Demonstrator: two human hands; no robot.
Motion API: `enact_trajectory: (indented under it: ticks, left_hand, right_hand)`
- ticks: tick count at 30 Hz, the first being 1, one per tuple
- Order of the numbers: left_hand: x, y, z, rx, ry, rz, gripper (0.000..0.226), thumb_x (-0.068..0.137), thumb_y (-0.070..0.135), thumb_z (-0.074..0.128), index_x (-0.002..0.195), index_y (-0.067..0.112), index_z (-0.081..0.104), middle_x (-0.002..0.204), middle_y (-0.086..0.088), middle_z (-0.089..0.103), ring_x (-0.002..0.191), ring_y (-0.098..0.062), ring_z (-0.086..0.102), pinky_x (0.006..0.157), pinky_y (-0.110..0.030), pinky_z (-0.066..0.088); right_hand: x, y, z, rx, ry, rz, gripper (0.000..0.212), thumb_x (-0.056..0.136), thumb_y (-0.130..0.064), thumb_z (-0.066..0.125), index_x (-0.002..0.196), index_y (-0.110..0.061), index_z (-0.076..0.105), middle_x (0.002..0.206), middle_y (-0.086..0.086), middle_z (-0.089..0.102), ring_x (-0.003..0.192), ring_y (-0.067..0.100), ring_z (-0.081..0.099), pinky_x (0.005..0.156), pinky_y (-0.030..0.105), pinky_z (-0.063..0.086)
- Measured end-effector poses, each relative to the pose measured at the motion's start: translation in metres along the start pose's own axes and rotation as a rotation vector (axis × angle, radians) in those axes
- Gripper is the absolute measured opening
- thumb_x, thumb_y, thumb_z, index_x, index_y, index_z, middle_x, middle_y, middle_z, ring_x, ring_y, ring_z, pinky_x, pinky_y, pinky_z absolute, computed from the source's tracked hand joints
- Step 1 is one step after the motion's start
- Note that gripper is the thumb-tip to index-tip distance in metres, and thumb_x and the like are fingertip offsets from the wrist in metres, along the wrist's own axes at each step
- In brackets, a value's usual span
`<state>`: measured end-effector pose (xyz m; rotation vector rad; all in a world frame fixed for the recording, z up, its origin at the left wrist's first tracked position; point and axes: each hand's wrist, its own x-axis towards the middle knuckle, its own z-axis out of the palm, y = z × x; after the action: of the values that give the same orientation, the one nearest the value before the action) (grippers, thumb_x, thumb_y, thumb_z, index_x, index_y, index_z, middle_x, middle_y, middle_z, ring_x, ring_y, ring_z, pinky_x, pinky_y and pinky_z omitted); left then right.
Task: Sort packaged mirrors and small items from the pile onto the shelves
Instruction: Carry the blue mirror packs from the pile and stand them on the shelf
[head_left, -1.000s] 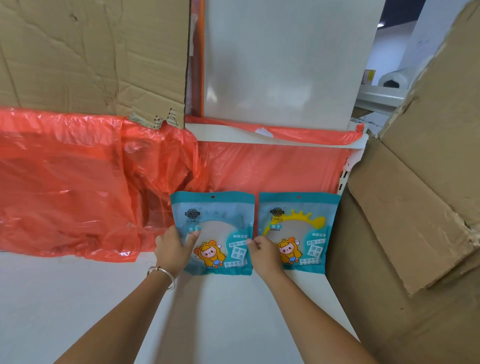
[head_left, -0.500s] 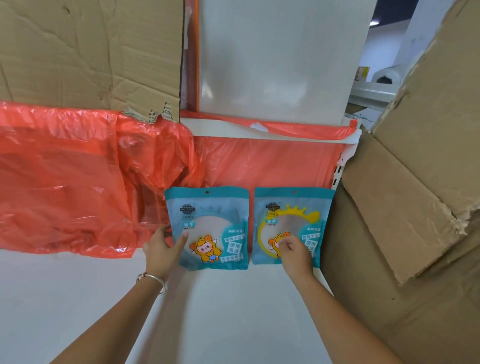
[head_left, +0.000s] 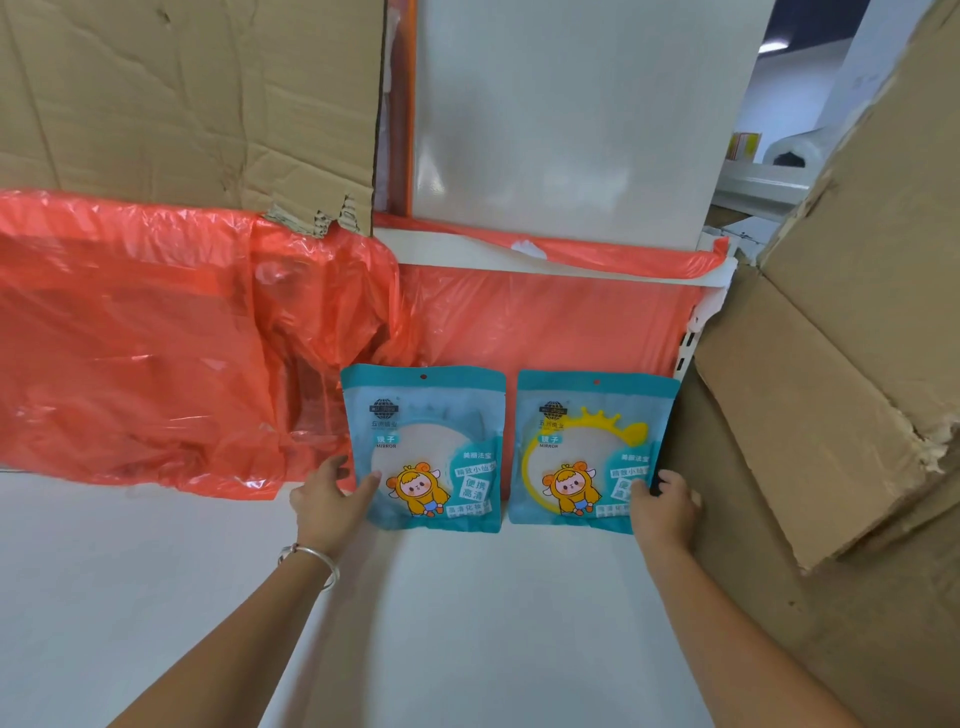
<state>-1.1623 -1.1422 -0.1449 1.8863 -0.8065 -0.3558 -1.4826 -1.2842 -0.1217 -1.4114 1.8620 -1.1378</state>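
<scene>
Two teal mirror packages stand side by side on the white shelf (head_left: 467, 623), leaning against the red plastic backing. The left package (head_left: 431, 441) shows a pale blue mirror and a cartoon figure. My left hand (head_left: 332, 501) grips its lower left edge, thumb on the front. The right package (head_left: 587, 441) holds a yellow crown-shaped mirror. Its lower right corner is pinched by my right hand (head_left: 665, 506). A small gap separates the two packages.
Crumpled red plastic sheeting (head_left: 156, 353) hangs over the shelf back at left. A torn cardboard sheet (head_left: 182, 104) stands above it. A large cardboard box (head_left: 831, 389) crowds the right side, close to my right hand. A white panel (head_left: 571, 114) rises behind.
My right hand slid from the middle of the right package to its lower right corner. My left hand stayed on the left package's edge. Both packages now stand a bit straighter.
</scene>
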Motion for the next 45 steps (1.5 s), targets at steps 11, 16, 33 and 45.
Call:
enact_trajectory:
  ticks: [11, 16, 33, 45]
  left_hand:
    - [0.001, 0.008, 0.01, 0.032, 0.032, -0.017, 0.052, 0.076, 0.044, 0.072, 0.117, 0.014, 0.061, 0.112, -0.008, 0.065, 0.108, -0.03, 0.051, 0.098, -0.045, 0.039]
    - [0.001, 0.014, 0.013, 0.007, 0.044, -0.06, 0.053, 0.073, 0.039, 0.076, 0.111, 0.007, 0.06, 0.106, -0.008, 0.063, 0.108, -0.027, 0.05, 0.09, -0.042, 0.045]
    - [0.015, -0.002, 0.034, -0.004, 0.061, -0.065, 0.05, 0.06, 0.066, 0.069, 0.086, 0.026, 0.055, 0.086, 0.0, 0.065, 0.087, -0.029, 0.061, 0.069, -0.048, 0.056]
    - [0.014, 0.0, 0.038, 0.005, 0.084, -0.054, 0.042, 0.067, 0.057, 0.073, 0.083, 0.023, 0.054, 0.084, 0.0, 0.062, 0.085, -0.029, 0.059, 0.067, -0.048, 0.056]
  right_hand:
    - [0.011, -0.001, 0.001, 0.072, -0.101, 0.017, 0.039, 0.093, -0.028, 0.058, 0.125, -0.006, 0.053, 0.124, 0.014, 0.056, 0.103, 0.03, 0.063, 0.074, 0.037, 0.056]
    - [0.019, 0.0, 0.0, 0.135, -0.159, 0.034, 0.028, 0.094, -0.026, 0.057, 0.115, -0.007, 0.056, 0.114, 0.012, 0.065, 0.097, 0.03, 0.067, 0.066, 0.033, 0.055]
    - [0.031, 0.011, -0.001, 0.223, -0.041, 0.073, 0.02, 0.096, -0.015, 0.052, 0.109, 0.001, 0.054, 0.109, 0.02, 0.065, 0.083, 0.026, 0.059, 0.066, 0.033, 0.047]
    - [0.027, 0.009, 0.001, 0.199, -0.053, 0.085, 0.023, 0.098, -0.017, 0.05, 0.113, 0.001, 0.051, 0.113, 0.02, 0.063, 0.1, 0.035, 0.064, 0.065, 0.031, 0.047]
